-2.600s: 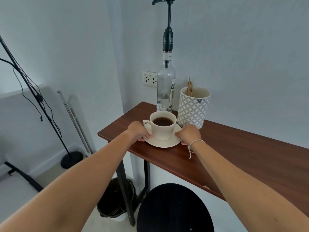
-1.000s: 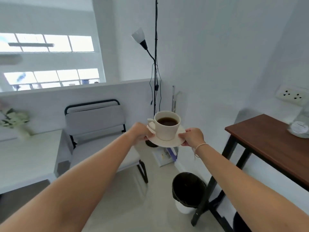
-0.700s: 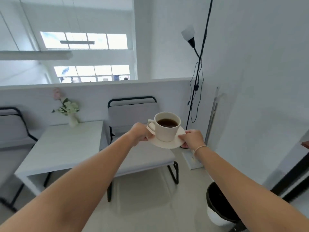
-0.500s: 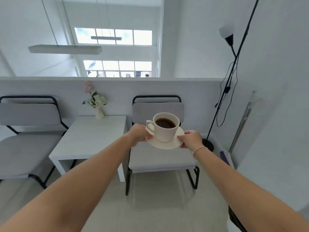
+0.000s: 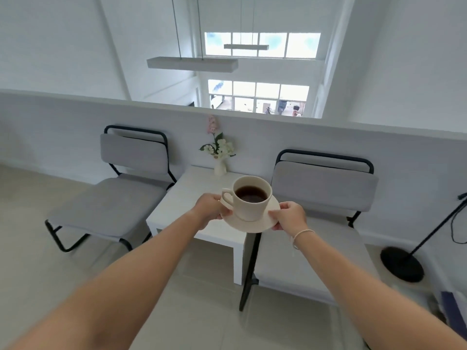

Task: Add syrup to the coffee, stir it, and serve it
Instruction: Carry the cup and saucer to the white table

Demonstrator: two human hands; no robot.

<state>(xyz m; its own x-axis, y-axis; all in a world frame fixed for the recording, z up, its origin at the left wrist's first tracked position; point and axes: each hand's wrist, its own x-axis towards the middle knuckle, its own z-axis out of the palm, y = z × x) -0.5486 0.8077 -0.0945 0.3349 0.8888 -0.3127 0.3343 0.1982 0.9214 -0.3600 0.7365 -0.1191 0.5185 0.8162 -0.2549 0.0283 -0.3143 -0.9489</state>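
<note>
Holding dark coffee, a cup (image 5: 251, 207) (on saucer (image 5: 249, 223)) stays upright.

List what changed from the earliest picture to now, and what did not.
The cup on its saucer left the brown table and was carried, turning leftward, to above a white table between two grey chairs. Unchanged: left hand and right hand grip the saucer's edges; coffee unspilled.

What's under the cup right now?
The cup stands on a saucer held by the left hand and right hand. The saucer's centre is covered.
</note>
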